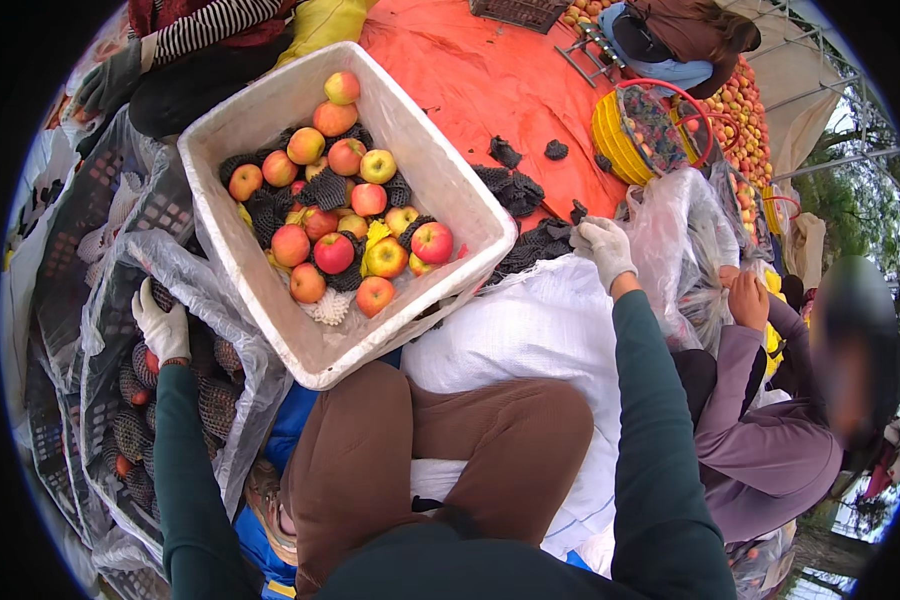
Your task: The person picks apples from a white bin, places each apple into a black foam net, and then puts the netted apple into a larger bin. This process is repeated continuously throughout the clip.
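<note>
My left hand [161, 325], in a white glove, is down at the plastic-lined crate on the left, its fingers closed around a dark netted apple [162, 296]. Several apples in dark foam nets [216, 405] lie below it inside the clear liner [255, 360]. On the right, my right hand [604, 250], also gloved, pinches a black foam net [578, 211] beside a heap of such nets [535, 245]. Between my hands, a tilted white tub [315, 365] holds red and yellow apples [333, 253] mixed with black nets.
A white woven sack [530, 320] lies before my knees. To the right, a co-worker [760, 420] sits by a clear plastic bag [670, 230]; others sit at upper left and upper right. Yellow baskets [620, 135] stand on the orange sheet [450, 80], near a large apple pile [740, 110].
</note>
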The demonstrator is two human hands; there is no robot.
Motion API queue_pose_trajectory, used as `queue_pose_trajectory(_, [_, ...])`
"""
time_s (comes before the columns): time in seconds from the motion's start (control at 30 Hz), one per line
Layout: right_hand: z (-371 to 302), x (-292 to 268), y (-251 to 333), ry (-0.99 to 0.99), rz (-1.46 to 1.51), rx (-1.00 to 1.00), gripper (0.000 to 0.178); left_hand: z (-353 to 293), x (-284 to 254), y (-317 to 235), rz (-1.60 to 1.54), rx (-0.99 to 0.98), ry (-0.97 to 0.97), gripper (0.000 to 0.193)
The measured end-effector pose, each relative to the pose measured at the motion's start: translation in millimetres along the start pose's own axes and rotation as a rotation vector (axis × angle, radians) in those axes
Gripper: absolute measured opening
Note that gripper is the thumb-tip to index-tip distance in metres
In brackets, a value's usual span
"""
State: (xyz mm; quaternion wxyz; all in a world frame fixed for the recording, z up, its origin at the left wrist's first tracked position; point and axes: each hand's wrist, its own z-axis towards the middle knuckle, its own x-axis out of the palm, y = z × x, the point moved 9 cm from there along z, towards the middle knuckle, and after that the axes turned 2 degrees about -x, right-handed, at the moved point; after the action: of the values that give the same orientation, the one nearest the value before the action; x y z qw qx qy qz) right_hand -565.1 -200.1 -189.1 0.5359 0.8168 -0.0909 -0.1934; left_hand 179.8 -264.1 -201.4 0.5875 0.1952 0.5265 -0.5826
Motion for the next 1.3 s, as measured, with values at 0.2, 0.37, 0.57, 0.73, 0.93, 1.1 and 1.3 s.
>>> queue_pose_trajectory(0.2, [87, 64, -81, 0.163, -1.198, 0.081, 0.048, -12, 3, 0, 0.024, 0.004, 0.158, 0.076])
queue_pose_trajectory(0.37, [70, 109, -138, 0.361, -1.571, 0.012, 0.036, -19, -3, 5, 0.054, 0.043, 0.266, 0.087])
queue_pose_trajectory(0.57, [61, 68, -72, -0.022, -1.031, -0.303, 0.028, -3, -4, 12, 0.02, 0.073, 0.431, 0.08])
queue_pose_trajectory(0.73, [-11, 40, 38, 0.012, 0.323, -0.222, 0.033, 13, -75, -9, -0.422, -0.046, 0.228, 0.056])
queue_pose_trajectory(0.93, [-148, 99, 117, 0.319, 0.697, -0.288, 0.031, -117, -139, -244, -1.134, 0.028, 0.691, 0.034])
queue_pose_trajectory(1.1, [-242, 134, 145, 0.36, 0.728, -0.316, 0.03, -172, -173, -337, -1.485, -0.123, 0.959, 0.045])
queue_pose_trajectory(1.3, [-325, 171, 154, 0.463, 0.438, -0.432, 0.029, -188, -226, -334, -1.664, -0.054, 1.273, 0.049])
